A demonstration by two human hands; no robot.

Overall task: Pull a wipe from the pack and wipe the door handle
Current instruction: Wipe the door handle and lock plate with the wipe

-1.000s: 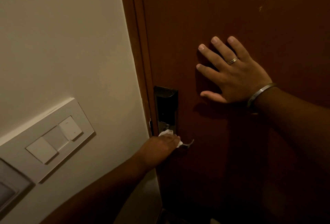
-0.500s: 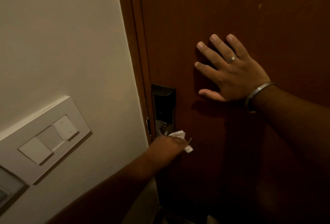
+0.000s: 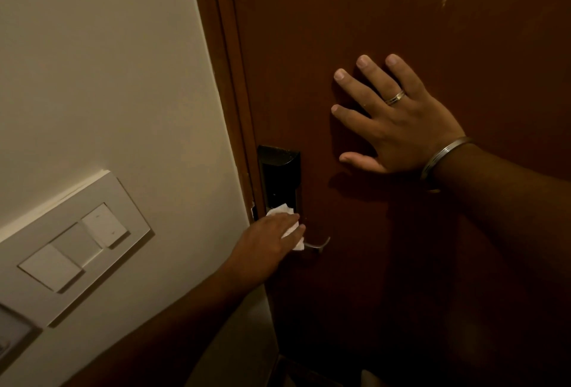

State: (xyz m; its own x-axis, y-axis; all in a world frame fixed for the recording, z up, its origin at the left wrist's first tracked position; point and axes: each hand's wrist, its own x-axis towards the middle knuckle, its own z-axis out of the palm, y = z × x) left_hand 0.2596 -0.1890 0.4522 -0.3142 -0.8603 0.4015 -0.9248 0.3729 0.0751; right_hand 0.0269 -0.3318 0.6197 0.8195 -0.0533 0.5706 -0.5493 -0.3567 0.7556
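Left hand: the wipe was clenched against the door handle.
Right hand: laid flat, fingers spread, on the door.
Wipe: judged soft and limp, probably damp; best bunched around the lever.

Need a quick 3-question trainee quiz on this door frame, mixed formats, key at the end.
1. True or false: the right hand is gripping the handle.
2. Which hand holds the wipe? A) left B) right C) neither
3. Fill in: the free tip of the handle pokes out to the ____ of the left hand in the picture.

Key:
1. False. It lies flat, fingers spread, on the door, above and to the right of the lock plate.
2. A. The left hand presses the wipe onto the handle at the foot of the lock plate.
3. right
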